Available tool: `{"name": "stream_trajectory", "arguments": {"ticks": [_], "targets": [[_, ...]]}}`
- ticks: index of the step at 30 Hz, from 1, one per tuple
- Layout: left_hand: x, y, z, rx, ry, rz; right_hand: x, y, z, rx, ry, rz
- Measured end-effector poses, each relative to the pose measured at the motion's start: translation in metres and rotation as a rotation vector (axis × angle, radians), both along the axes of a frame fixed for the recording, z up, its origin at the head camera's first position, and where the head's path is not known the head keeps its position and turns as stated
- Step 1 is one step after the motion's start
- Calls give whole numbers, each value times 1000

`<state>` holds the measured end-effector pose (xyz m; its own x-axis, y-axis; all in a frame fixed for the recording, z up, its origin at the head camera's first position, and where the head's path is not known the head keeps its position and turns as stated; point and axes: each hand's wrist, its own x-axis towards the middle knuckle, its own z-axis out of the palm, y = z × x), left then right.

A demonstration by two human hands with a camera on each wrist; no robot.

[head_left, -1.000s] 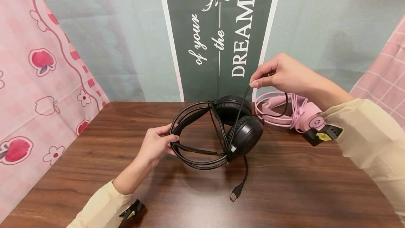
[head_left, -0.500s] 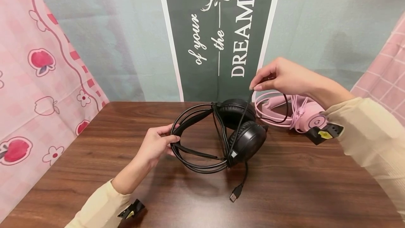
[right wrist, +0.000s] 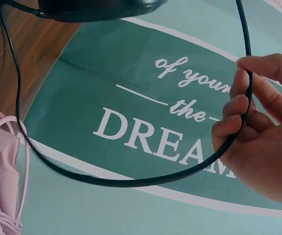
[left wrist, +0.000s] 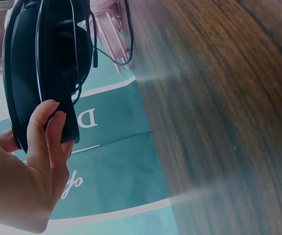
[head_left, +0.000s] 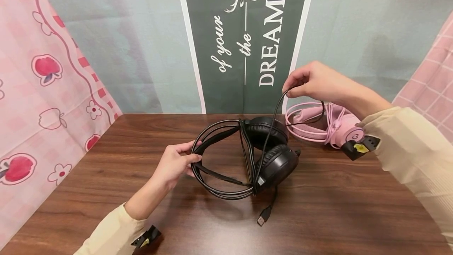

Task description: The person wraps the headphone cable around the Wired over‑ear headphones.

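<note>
A black over-ear headset (head_left: 277, 166) is held a little above the wooden table, its ear cups toward the right. My left hand (head_left: 175, 164) grips the top of its headband, thumb on one side and fingers round the other; the left wrist view shows this hand (left wrist: 42, 161) at the band. My right hand (head_left: 315, 82) pinches the headset's black cable (head_left: 276, 107) above the ear cups. In the right wrist view the cable (right wrist: 116, 183) hangs in a wide loop from the fingers. Its USB plug (head_left: 263, 216) dangles below the near ear cup.
A pink headset (head_left: 345, 127) with its cable bundled lies at the back right of the wooden table (head_left: 141, 184), under my right forearm. A grey-green cloth with lettering hangs behind the table's back edge. Pink patterned cloths (head_left: 49, 117) hang at both sides.
The black headset's ear cups have sunk lower and slightly toward me. My right hand dipped, then rose and shifted slightly right, still pinching the cable. My left hand has barely moved.
</note>
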<state>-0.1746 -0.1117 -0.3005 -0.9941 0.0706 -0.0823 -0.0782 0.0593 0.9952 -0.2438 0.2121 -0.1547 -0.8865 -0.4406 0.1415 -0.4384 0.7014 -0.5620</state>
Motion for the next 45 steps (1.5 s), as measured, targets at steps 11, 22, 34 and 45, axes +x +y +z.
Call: {"name": "stream_trajectory", "arguments": {"ticks": [11,22,34,45], "targets": [[3,6,3,-17,18,-65,-12,7,-5,2,-24,-90],[5,9,7,14,19,-131,-18,6,-12,1,-20,-106],[6,11,9,13,47,-151,-23,-1,-20,60,-11,-63],[5,3,3,96,12,-131,-25,6,-29,75,-68,-32]]}}
